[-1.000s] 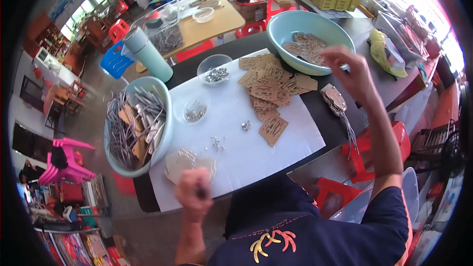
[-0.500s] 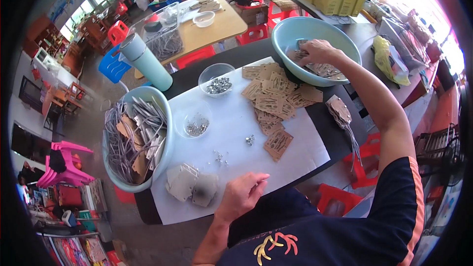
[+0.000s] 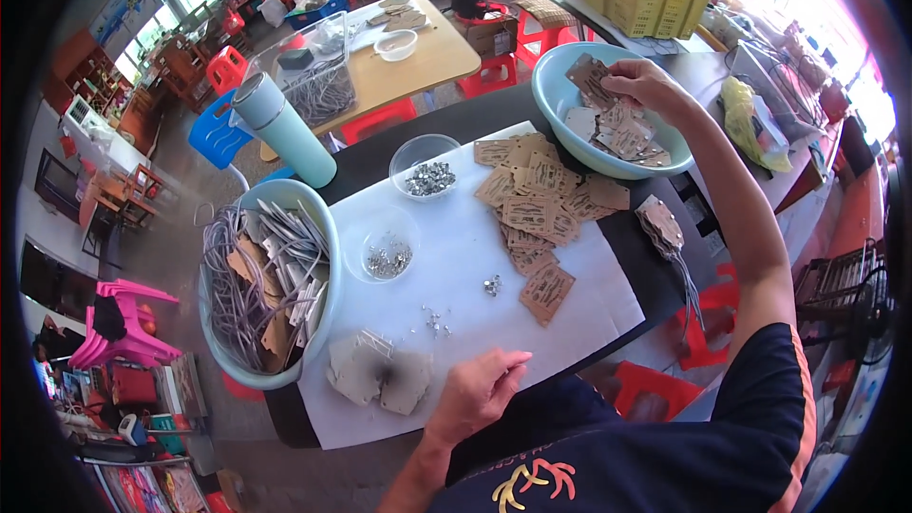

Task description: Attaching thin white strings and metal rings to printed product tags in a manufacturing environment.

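My right hand pinches a brown printed card over the far side of a light-blue basin. More cards lie loose in that basin, some showing a pale side. Near the table's front edge my left hand is loosely closed, with nothing visible in it. Left of it lie several grey-white plates. A heap of brown printed cards covers the right part of the white sheet. Small silvery metal pieces fill one clear bowl and lie in a shallow clear dish.
At the left a second light-blue basin holds grey cords and cards. A pale-blue bottle stands behind it. Loose metal bits dot the sheet. A corded bundle of cards lies at the right edge. A yellow crate stands beyond.
My right hand has risen from among the cards in the basin with a brown card in its fingers. My left hand stays near the front edge. The view has shifted slightly.
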`<state>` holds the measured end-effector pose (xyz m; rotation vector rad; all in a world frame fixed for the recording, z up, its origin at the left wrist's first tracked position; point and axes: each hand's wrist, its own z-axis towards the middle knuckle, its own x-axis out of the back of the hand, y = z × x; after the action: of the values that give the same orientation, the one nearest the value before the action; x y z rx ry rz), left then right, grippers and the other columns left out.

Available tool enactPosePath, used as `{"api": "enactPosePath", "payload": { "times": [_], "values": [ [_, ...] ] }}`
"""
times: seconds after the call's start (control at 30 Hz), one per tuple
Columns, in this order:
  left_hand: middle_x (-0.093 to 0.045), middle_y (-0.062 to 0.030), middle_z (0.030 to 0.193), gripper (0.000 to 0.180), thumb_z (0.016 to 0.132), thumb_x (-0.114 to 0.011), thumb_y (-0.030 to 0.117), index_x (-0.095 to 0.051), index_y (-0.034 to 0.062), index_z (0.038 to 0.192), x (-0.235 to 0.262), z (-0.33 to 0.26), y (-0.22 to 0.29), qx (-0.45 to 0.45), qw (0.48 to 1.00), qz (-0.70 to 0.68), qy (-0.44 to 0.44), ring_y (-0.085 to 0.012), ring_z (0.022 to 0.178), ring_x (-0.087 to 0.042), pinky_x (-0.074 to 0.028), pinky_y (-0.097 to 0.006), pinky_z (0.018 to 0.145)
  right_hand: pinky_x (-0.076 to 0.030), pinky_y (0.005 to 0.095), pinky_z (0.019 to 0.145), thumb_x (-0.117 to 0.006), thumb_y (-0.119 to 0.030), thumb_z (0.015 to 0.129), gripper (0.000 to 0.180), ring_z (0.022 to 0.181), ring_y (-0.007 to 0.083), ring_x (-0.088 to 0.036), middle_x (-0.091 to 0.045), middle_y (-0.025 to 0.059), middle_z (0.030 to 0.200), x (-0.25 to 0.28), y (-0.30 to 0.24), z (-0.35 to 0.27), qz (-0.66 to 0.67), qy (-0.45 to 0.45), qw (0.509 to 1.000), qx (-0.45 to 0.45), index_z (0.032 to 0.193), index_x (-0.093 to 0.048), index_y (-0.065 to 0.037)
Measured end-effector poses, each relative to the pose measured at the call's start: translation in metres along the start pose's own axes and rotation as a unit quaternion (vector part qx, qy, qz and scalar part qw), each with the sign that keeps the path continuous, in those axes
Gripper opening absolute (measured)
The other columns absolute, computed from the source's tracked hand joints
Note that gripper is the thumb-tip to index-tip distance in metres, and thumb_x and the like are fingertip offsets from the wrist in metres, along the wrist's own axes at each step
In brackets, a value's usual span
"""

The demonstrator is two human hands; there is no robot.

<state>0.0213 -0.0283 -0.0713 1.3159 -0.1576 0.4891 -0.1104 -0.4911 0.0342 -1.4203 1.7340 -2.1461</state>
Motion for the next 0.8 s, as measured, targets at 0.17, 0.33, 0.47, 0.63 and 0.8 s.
{"api": "enactPosePath", "payload": {
  "times": [0.17, 0.33, 0.47, 0.63, 0.8],
  "values": [
    [-0.069, -0.0057, 0.084, 0.016, 0.096, -0.062, 0.003, -0.067, 0.0017, 0.111, 0.005, -0.003, 0.011, 0.125, 0.99, -0.054, 0.027, -0.0089, 0.066, -0.058, -0.048, -0.025, 0.058, -0.039, 0.0185, 0.054, -0.07, -0.025, 0.096, 0.018, 0.058, 0.0026, -0.05, -0.06, -0.005, 0.073, -0.05, -0.059, -0.08, 0.208, -0.1, 0.971, 0.061, 0.096, -0.07, -0.007],
    [-0.068, -0.0075, 0.09, 0.019, 0.104, -0.053, 0.009, -0.064, -0.0016, 0.115, 0.017, 0.027, 0.03, 0.088, 0.965, -0.167, 0.18, -0.008, 0.073, -0.059, -0.047, -0.022, 0.064, -0.045, 0.0183, 0.059, -0.073, -0.022, 0.094, 0.019, 0.065, 0.0022, -0.056, -0.063, -0.0038, 0.081, -0.124, -0.098, -0.165, 0.359, -0.22, 0.907, -0.014, 0.099, -0.067, -0.005],
    [-0.066, -0.0082, 0.101, 0.028, 0.103, -0.055, 0.014, -0.056, -0.0021, 0.126, 0.015, 0.024, 0.032, 0.073, 0.949, -0.208, 0.225, -0.0107, 0.079, -0.061, -0.048, -0.025, 0.067, -0.051, 0.0205, 0.062, -0.073, -0.024, 0.095, 0.024, 0.068, 0.0058, -0.062, -0.065, -0.0006, 0.085, -0.171, -0.093, -0.192, 0.394, -0.271, 0.877, -0.038, 0.105, -0.064, -0.004],
    [-0.066, -0.0075, 0.105, 0.03, 0.1, -0.061, 0.016, -0.055, -0.0011, 0.125, 0.016, 0.009, 0.027, 0.075, 0.933, -0.245, 0.251, -0.0115, 0.081, -0.062, -0.049, -0.025, 0.069, -0.056, 0.0242, 0.065, -0.071, -0.024, 0.096, 0.025, 0.068, 0.0075, -0.064, -0.066, 0.0025, 0.088, -0.218, -0.081, -0.211, 0.487, -0.229, 0.841, -0.057, 0.107, -0.063, -0.003],
    [-0.067, -0.0065, 0.103, 0.026, 0.099, -0.062, 0.01, -0.058, 0.0015, 0.123, 0.02, -0.003, 0.027, 0.066, 0.937, -0.2, 0.28, -0.0095, 0.081, -0.061, -0.048, -0.024, 0.069, -0.053, 0.0241, 0.063, -0.071, -0.024, 0.096, 0.027, 0.069, 0.0075, -0.063, -0.065, 0.0018, 0.083, -0.239, -0.081, -0.234, 0.493, -0.211, 0.843, -0.043, 0.109, -0.064, -0.002]
  ]
}}
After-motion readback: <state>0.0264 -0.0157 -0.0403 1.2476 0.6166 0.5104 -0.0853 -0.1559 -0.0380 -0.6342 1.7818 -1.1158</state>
